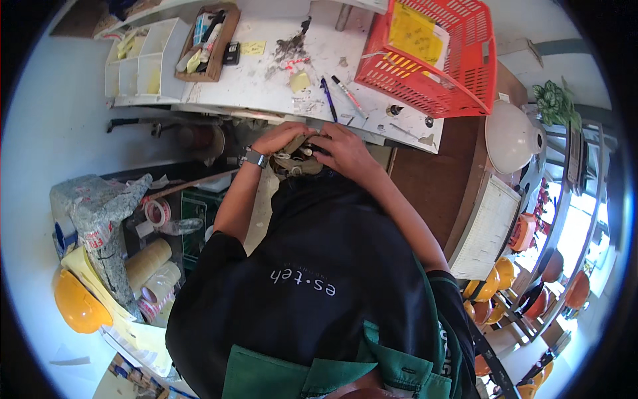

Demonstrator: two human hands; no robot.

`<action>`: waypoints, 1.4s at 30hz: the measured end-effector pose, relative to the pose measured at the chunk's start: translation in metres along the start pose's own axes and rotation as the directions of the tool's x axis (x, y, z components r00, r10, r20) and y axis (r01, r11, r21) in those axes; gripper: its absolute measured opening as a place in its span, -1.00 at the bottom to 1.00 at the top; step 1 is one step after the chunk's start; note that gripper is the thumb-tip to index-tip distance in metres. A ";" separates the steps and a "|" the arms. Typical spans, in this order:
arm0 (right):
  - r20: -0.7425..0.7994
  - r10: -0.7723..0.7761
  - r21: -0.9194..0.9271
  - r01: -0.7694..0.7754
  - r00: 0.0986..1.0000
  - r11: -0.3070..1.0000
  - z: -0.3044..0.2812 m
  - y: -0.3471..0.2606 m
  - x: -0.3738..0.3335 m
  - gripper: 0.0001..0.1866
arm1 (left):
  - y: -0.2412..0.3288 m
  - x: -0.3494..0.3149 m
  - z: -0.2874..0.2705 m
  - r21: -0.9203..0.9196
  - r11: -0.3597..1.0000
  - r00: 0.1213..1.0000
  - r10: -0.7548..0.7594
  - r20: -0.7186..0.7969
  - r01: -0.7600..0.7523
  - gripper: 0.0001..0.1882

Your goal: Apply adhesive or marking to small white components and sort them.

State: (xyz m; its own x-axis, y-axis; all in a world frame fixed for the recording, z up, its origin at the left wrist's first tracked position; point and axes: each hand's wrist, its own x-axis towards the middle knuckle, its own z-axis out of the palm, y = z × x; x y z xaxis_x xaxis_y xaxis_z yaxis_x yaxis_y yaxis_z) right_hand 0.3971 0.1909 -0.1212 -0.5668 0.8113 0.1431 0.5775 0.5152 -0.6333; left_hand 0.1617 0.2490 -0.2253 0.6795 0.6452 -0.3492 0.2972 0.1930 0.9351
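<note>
Khaki cloth item (292,165) located in front of the torso, just on the near side of the white workbench (266,80); exact type unclear, folds bunched. Left hand (278,139), wristwatch (255,157) on its wrist, is curled over the item's far left edge, gripping it. Right hand (345,153) touches the right side with fingers bent; cannot tell whether they pinch the cloth.

On the bench beyond: blue pen (329,100) left of a red-and-white marker (350,95), apart. Red plastic basket (480,63) to the far right; wooden tray (229,33) to the far left. Yellow hard hat (80,302) at near left.
</note>
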 end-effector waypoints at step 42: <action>-0.088 0.607 0.984 0.162 0.790 -0.068 -0.028 0.035 -0.043 -0.68 | 0.023 0.005 -0.015 -0.048 0.947 0.936 -0.322 -0.142 0.319 -0.41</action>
State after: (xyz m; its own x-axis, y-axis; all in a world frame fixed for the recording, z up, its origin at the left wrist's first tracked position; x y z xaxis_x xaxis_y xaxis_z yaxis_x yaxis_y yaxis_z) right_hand 0.4585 0.1817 -0.1286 -0.0458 0.9779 -0.2040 -0.7095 -0.1756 -0.6825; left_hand 0.1621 0.2680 -0.2050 0.4450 0.6465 -0.6197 0.4659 0.4238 0.7767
